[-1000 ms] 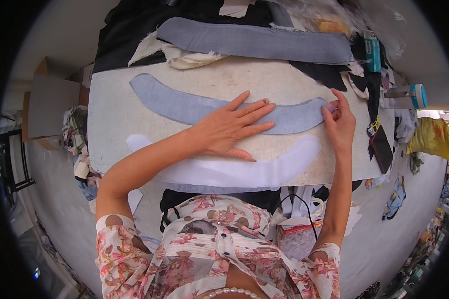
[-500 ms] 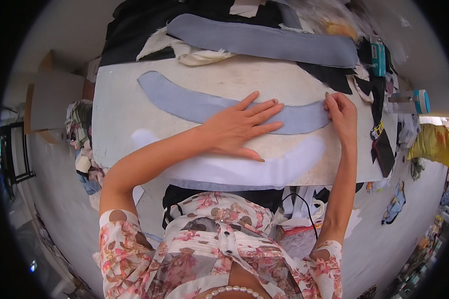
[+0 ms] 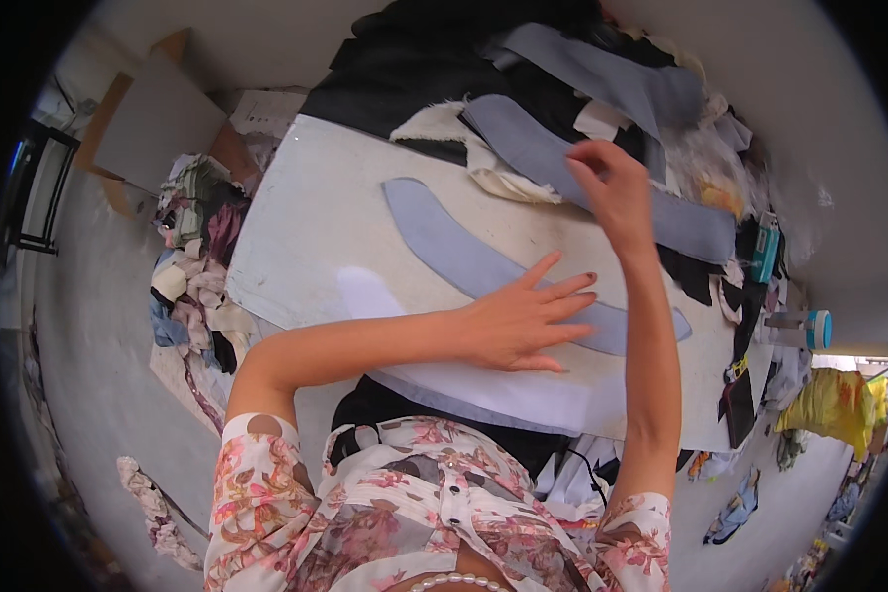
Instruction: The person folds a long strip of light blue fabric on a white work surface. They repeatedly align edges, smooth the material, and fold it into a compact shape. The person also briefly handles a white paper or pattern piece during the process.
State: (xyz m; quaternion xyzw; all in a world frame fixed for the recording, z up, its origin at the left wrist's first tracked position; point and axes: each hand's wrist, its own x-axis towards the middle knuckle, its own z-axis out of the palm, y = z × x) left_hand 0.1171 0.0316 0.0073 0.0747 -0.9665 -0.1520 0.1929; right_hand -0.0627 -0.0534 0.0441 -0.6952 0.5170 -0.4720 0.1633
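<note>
A curved blue-grey fabric strip [image 3: 442, 237] lies flat across the white tabletop. My left hand [image 3: 523, 321] is open on it, palm down with the fingers spread. Nearer to me is a similar curved white piece [image 3: 562, 400] with a blue-grey edge showing beneath, partly covered by my left forearm. My right hand [image 3: 619, 202] is above a second blue-grey strip [image 3: 513, 133] toward the back, thumb and fingertips drawn together in a pinch. Whether anything is between those fingertips is too small to make out.
Black fabric [image 3: 405, 84] covers the back of the table, with frayed cream scraps [image 3: 503, 178] and another blue-grey piece [image 3: 602, 79] over it. A teal box [image 3: 765, 247] stands at the right edge. Cloth scraps [image 3: 202, 266] are heaped by the left side.
My right hand has left the right end of the near strip and moved back over the far strip. My left hand stays on the near strip. The whole view has tilted.
</note>
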